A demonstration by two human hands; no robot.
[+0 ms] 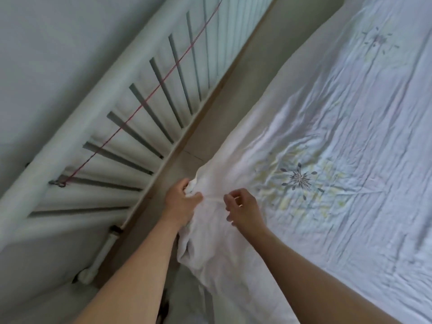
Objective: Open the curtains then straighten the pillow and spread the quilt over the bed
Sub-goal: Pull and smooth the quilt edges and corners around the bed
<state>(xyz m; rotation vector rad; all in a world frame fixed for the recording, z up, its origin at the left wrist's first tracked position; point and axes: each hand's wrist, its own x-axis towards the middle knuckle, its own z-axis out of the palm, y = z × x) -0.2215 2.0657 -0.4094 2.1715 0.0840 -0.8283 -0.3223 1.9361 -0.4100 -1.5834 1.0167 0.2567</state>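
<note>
Your left hand (183, 202) gripped the bunched corner of the thin, soft white quilt (304, 136) at the bed's edge beside the radiator (131, 127), while your right hand (243, 206) pinched its hem, probably light and best held there.

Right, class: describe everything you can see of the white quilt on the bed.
The white, thin, creased fabric quilt lies spread over the bed, printed with grey-and-yellow flower motifs. Its near corner is bunched and hangs over the bed's edge beside the white radiator. The left hand grips that bunched corner; the right hand pinches a fold next to it.
</note>
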